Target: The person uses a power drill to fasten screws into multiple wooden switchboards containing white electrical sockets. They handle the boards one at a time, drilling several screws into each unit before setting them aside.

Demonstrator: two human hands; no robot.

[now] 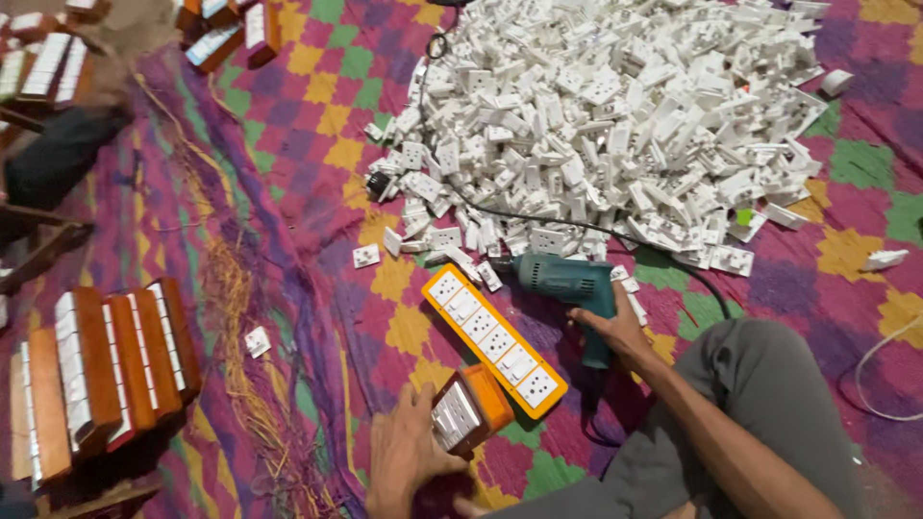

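Observation:
My left hand (404, 452) grips a small orange box with a silvery switch face (466, 411), near the bottom middle. My right hand (615, 327) is wrapped on the handle of a teal electric drill (562, 279) that rests on the patterned mat, its bit pointing left. Between the two hands lies a long orange extension board with several white sockets (495, 338), set diagonally. The drill's black cord (577, 227) runs up over the mat towards the pile behind.
A large heap of white socket and switch modules (615, 115) fills the upper middle and right. Brown wooden boards with white switches (106, 370) are stacked at the left, more at the top left (226, 29). My grey-trousered knee (760, 404) is at the lower right.

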